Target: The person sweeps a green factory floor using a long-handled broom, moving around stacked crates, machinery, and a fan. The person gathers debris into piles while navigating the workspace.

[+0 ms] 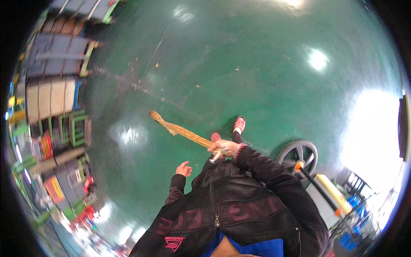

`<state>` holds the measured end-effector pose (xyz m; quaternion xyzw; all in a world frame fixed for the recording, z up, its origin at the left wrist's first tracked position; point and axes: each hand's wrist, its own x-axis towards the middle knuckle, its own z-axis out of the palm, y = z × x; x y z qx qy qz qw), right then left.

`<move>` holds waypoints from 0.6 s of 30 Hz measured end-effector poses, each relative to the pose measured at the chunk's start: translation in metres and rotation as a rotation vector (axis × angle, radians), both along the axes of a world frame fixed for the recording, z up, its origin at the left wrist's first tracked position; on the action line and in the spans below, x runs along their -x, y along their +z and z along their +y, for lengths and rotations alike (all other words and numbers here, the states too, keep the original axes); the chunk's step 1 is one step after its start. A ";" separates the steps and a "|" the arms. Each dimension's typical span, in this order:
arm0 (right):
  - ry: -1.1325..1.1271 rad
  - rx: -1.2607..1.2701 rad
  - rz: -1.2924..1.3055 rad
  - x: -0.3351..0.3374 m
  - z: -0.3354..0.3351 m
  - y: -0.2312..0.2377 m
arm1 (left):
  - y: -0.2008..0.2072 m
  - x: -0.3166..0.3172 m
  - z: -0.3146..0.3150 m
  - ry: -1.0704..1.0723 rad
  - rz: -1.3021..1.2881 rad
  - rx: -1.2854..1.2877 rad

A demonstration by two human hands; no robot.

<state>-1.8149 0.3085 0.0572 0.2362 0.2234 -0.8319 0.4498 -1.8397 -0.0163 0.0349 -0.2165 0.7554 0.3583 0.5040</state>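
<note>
My right hand (pixel 230 148) is closed round one end of a long, slim, tan-yellow bundle (pixel 186 133) in front of my waist. The bundle slants away to the far left, over the floor, and a loose flap hangs off its side. Its exact kind is unclear. A short pale rod end (pixel 215 156) sticks out of the grip on my side. My left hand (pixel 184 169) hangs beside my left hip, fingers loosely apart, holding nothing.
Around me lies a glossy green floor (pixel 205 64) with scattered bits of debris. Stacked grey panels (pixel 55 55) and green racks (pixel 77 128) line the left. At my right stand a large grey spoked wheel (pixel 299 154) and a black bar with orange ends (pixel 319 188).
</note>
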 end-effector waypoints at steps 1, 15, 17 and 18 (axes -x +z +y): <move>0.002 -0.147 0.062 0.011 -0.029 -0.009 | 0.008 -0.004 0.005 0.046 -0.009 0.028; -0.681 -0.113 -0.601 -0.147 0.143 0.017 | 0.001 -0.083 -0.029 -0.155 -0.038 0.148; -0.823 -0.216 -0.620 -0.164 0.171 0.019 | -0.009 -0.073 -0.027 -0.299 0.014 0.191; -0.811 -0.332 -0.579 -0.165 0.180 0.015 | -0.013 -0.065 -0.023 -0.163 -0.048 0.127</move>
